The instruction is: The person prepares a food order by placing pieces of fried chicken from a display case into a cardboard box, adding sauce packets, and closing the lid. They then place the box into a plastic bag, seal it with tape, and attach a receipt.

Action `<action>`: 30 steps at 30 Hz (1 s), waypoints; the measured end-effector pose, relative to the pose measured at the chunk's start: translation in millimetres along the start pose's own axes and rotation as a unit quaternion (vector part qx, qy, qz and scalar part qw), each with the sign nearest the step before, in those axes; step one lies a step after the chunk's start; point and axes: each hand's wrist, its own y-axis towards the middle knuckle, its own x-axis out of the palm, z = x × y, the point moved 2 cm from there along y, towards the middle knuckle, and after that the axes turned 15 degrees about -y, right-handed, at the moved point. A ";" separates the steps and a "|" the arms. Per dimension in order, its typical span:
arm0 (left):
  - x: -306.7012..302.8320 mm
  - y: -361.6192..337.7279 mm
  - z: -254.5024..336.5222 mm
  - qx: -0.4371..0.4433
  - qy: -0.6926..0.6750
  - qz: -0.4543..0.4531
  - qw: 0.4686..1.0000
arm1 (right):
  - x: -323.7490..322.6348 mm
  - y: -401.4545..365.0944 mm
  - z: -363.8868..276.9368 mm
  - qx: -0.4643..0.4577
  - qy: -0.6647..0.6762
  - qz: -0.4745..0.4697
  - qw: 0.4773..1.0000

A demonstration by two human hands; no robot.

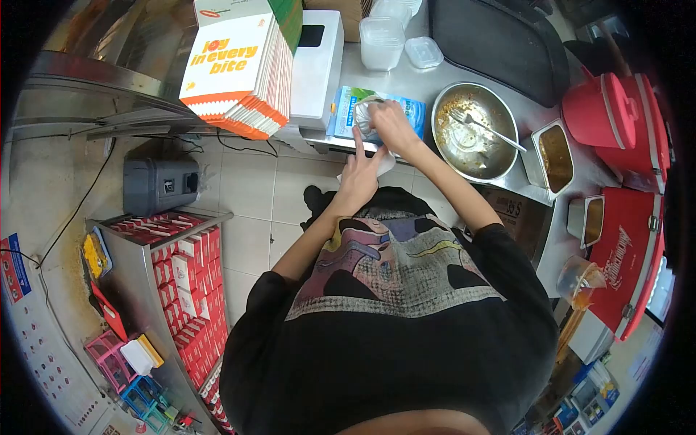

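Observation:
A blue and green soft pack of tissues (412, 110) lies on the counter's front edge, white tissue (365, 119) showing in its opening. My right hand (394, 129) reaches over the pack from the right, its fingers closed together on the tissue at the opening. Just in front is my left hand (357, 183), index finger stretched onto the pack's near side. A crumpled white tissue (386, 164) sticks out beside its thumb, with the other fingers curled around it. My palms are hidden from above.
Right of the pack stands a steel bowl (453, 156) with food residue and a fork (489, 130). Behind are plastic containers (382, 43) and a black tray (500, 43). Stacked printed boxes (232, 65) and a white machine (319, 65) stand left. Steel pans (538, 163) and red coolers (623, 261) line the right.

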 end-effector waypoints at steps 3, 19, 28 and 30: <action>4.1 2.6 -6.0 0.005 0.018 0.013 1.000 | -11.2 0.8 -2.3 -0.058 -0.046 0.023 0.997; -1.9 3.1 -4.7 -0.017 0.053 0.000 0.998 | -26.5 1.6 -5.3 -0.032 -0.028 0.013 0.999; -4.6 2.2 -0.8 -0.022 0.034 -0.016 0.999 | -37.7 5.6 11.2 0.097 0.149 0.017 0.984; -5.6 5.9 -2.7 -0.024 0.038 -0.019 0.999 | -35.4 11.1 15.6 0.126 0.227 -0.073 0.963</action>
